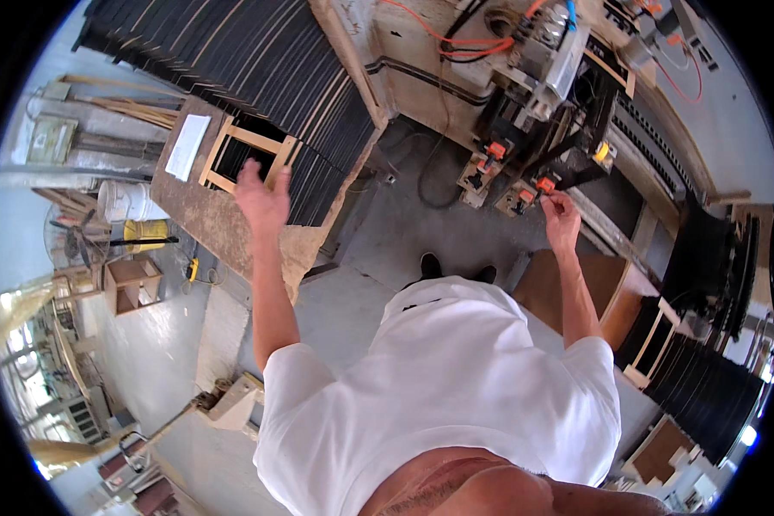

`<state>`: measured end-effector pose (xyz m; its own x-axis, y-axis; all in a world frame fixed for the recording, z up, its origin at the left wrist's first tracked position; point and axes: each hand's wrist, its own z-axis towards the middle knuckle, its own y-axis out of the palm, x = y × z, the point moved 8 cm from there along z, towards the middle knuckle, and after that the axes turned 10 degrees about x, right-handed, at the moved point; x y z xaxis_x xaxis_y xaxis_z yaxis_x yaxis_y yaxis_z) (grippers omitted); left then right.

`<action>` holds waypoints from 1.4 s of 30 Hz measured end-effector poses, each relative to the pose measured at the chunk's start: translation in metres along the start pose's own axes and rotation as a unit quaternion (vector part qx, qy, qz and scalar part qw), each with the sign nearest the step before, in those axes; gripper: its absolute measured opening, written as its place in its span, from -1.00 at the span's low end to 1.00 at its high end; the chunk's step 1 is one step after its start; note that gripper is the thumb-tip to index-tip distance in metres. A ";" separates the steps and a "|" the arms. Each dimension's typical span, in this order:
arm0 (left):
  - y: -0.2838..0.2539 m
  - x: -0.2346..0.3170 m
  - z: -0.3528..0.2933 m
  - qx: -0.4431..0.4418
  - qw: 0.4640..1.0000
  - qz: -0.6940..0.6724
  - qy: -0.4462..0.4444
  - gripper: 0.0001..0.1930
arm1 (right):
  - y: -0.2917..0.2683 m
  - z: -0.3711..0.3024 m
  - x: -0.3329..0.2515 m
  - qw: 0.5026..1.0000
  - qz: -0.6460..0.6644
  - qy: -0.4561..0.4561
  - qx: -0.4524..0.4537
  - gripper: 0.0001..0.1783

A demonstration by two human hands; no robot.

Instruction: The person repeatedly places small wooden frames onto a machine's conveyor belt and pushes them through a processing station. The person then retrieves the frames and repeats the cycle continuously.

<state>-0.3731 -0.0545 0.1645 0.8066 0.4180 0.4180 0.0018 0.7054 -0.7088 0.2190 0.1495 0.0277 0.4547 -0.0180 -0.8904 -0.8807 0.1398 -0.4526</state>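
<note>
My left hand point(263, 199) reaches over a light wooden frame point(218, 182) with a dark opening, lying on a brown board point(189, 211). Its fingers are spread and slightly blurred, over the frame's near side; whether they touch the wood I cannot tell. My right hand point(562, 222) is at the machine point(537, 138), its fingertips pinched together just beside an orange part point(545, 184). What lies between those fingertips, if anything, is too small to make out.
Long rows of dark slats or frames point(232, 52) stand stacked behind the board, beside a white sheet point(187, 148). More dark frames point(705, 387) stand at the right. Buckets point(129, 202) and a wooden box point(133, 285) are on the left floor. Hoses point(477, 52) hang about the machine.
</note>
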 end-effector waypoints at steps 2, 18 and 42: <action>0.017 0.031 -0.014 -0.068 0.991 0.103 0.053 -0.32 | -0.006 -0.009 -0.007 0.999 -0.024 0.017 0.012 -0.81; 0.005 0.064 -0.026 0.103 0.989 0.065 0.089 -0.42 | -0.192 -0.032 -0.018 0.982 -0.111 -0.095 0.120 -0.79; 0.273 0.487 -0.169 -0.405 0.787 -0.435 -0.166 -0.56 | -0.437 -0.162 0.142 0.875 -0.313 0.160 0.333 -0.75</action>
<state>0.1205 0.2446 0.0786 0.0925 0.2000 0.9754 0.9527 0.2669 -0.1451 0.6467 -0.0743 0.0915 0.6665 -0.5589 -0.4934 -0.1502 0.5476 -0.8232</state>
